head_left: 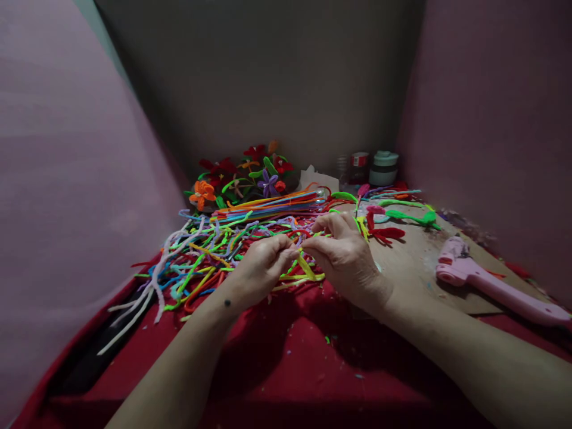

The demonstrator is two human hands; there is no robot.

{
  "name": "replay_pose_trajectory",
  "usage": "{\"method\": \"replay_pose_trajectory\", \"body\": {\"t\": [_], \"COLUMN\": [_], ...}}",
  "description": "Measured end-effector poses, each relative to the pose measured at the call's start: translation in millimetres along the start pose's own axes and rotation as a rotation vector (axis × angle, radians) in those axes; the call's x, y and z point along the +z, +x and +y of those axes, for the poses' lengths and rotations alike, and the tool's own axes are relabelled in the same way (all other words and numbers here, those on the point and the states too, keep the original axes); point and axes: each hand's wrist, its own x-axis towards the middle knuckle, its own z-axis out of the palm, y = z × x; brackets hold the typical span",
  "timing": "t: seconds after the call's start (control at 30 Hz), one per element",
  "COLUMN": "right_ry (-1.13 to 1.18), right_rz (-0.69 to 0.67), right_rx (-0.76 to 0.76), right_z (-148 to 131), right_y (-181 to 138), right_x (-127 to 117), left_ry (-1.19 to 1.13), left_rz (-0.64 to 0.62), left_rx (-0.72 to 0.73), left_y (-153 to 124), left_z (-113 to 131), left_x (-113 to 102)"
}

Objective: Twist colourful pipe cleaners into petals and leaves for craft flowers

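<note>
My left hand [266, 262] and my right hand [346, 257] meet fingertip to fingertip over a heap of pipe cleaners. Both are closed in a pinch at the upper end of a yellow pipe cleaner [306, 267], whose bent lower part hangs down between them. The exact grip is partly hidden by the fingers. Beneath and to the left, loose multicoloured pipe cleaners [196, 268] lie tangled, with pale lilac ones trailing off the left side. Just beyond the right hand lies a red pipe-cleaner piece [388, 233] with petal-like loops.
A pink glue gun [496, 286] rests on a board [415, 262] at the right. Behind the heap lie a bundle of straight pipe cleaners [272, 205] and pipe-cleaner flowers [268, 183]. A lidded cup [383, 168] stands at the back. Red cloth [286, 363] covers the table.
</note>
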Motion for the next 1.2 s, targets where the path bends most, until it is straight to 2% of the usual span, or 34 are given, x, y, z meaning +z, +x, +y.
{"method": "replay_pose_trajectory", "body": {"t": [0.07, 0.23, 0.33, 0.53, 0.63, 0.83, 0.9, 1.0, 1.13, 1.2], "right_ry": [0.029, 0.371, 0.602, 0.99, 1.007, 0.998, 1.017, 1.05, 1.131, 1.154], "right_rz": [-0.076, -0.305, -0.348, -0.433, -0.451, -0.401, -0.403, -0.424, -0.441, -0.416], "right_rx": [0.044, 0.419, 0.563, 0.956, 1.001, 1.013, 1.024, 1.03, 1.049, 1.051], "right_z": [-1, -3, -4, -10, -13, -13, -14, -14, -13, -12], "right_y": [0, -5, -5, 4, 5, 3, 4, 4, 3, 3], "right_x": [0, 5, 7, 5, 4, 5, 4, 3, 4, 4], "left_ry": [0.005, 0.155, 0.159, 0.162, 0.146, 0.068, -0.011, -0.185, -0.35, -0.428], "left_rz": [0.031, 0.137, 0.143, 0.202, 0.216, 0.257, 0.197, 0.106, 0.117, 0.082], "left_rx": [-0.022, -0.01, -0.019, -0.018, -0.001, 0.095, 0.037, -0.123, -0.206, -0.227], "left_y": [1, 4, 5, 4, 4, 3, 3, 3, 3, 4], "left_z": [0, -4, -6, -6, -4, -5, -3, 1, 4, 3], "left_x": [1, 4, 5, 8, 9, 0, -2, 1, 9, 10]}}
